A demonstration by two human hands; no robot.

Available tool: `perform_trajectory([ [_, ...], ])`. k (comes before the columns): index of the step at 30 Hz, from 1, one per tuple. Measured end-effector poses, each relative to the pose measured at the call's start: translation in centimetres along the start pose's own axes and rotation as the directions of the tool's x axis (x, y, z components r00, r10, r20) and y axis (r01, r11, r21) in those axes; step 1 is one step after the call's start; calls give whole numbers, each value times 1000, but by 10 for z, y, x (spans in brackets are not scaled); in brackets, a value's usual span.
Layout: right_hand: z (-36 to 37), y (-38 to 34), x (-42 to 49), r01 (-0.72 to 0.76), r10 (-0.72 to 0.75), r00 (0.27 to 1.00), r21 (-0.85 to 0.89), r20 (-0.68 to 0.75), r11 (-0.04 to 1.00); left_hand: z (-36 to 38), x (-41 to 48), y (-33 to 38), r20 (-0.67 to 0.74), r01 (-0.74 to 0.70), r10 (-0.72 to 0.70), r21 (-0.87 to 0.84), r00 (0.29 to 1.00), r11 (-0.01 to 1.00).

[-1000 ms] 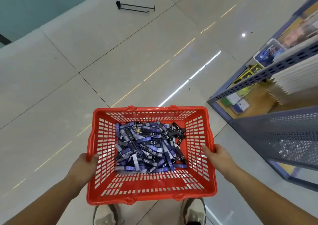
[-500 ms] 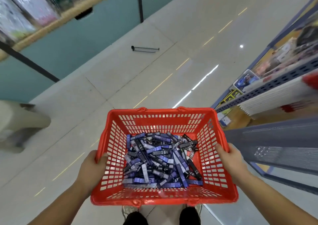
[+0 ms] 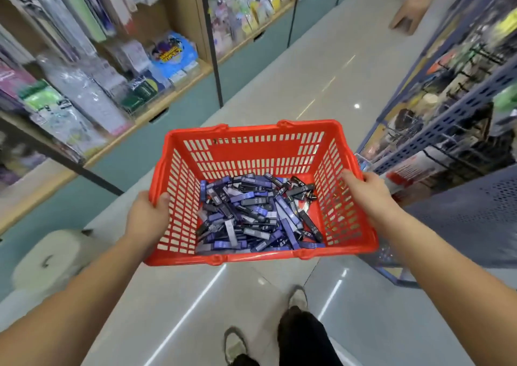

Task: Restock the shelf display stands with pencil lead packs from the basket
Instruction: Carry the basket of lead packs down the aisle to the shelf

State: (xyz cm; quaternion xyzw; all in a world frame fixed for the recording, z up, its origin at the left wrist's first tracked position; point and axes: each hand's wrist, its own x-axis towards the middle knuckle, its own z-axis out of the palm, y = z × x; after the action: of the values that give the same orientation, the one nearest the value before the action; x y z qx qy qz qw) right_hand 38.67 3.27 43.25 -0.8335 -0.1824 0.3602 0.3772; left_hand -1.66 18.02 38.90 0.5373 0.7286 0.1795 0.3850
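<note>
Feet: two shoes on the pale tiled floor, straight below the basket
Grip, left: the left hand grips the basket's left rim, thumb hooked inside the wall, its other fingers hidden outside it
Grip, right: the right hand is curled over the right rim and holds nothing else
Basket: a red plastic basket, carried in the air between both hands in the aisle
Packs: the pencil lead packs, blue, purple and black, lie in a loose heap on the basket's bottom
Pack writing: "EB" shows on several black packs and what looks like "HB" on others; smaller print is too blurred
Progress: with a big heap and both hands busy carrying, restocking looks not yet begun; reaching the stands and placing every pack is left
Left shelf: a wooden shelf of hanging stationery packets; a blue packet bears yellow cartoon lettering I cannot read
Right shelf: a blue perforated metal shelf, goods blurred; which display stands need filling I cannot tell
Far end: a brown stool on the floor
</note>
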Motion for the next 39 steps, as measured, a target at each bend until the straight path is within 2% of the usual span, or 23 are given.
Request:
perform_trajectory([
  [4,-1,-39,31,-12,10,1000,70,25,997,2,39,59,-44,-57,62,111,997,992],
  [8,0,-58,88,-83,80,996,106,31,991,26,79,109,-45,-79,89,179,995,981],
  [13,-8,-95,169,-170,170,985,137,10,976,59,132,181,-46,-75,81,119,996,990],
  [22,-19,-197,309,-167,185,978,164,-98,972,106,249,316,-45,-153,156,60,987,986],
  [27,-10,-242,393,-211,256,950,239,-177,948,144,342,383,1,-259,260,75,966,963],
  [30,-6,-276,439,-224,282,932,250,-228,942,169,403,433,50,-277,274,63,960,959],
  [39,-55,-361,558,-184,264,915,268,-305,946,248,520,588,140,-369,352,127,925,921],
])
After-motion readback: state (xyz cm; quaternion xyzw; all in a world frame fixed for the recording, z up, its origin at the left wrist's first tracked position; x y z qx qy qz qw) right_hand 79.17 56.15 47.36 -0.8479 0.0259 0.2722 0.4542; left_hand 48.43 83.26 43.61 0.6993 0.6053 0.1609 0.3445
